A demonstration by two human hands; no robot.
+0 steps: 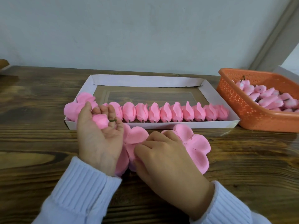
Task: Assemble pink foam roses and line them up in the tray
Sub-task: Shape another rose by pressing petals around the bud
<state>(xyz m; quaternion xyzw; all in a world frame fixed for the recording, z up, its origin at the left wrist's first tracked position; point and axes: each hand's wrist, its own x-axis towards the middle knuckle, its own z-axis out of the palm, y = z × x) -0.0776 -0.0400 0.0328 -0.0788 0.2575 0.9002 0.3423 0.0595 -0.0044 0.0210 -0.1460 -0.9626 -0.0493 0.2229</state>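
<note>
Head view, the only one. A bud (100, 122) is cupped in the left hand (100, 139), which is turned palm up just in front of the tray's left end. The fingers are curled round it, and the green stem (112, 120) can be seen sticking out between them.

Right next to it, the right hand (168, 154) is held palm down over the surface (250, 159) with fingers bent. The edge of a flat petal sheet (136, 137) is pinched by thumb and fingertips, as far as can be told. A second sheet (196, 147) is partly covered by that hand on its right side.

Roses (161, 113) are lined up in a row along the front wall of the tray (178, 125). More buds (267, 97) are piled in the orange basket (239, 109) off to the right.
</note>
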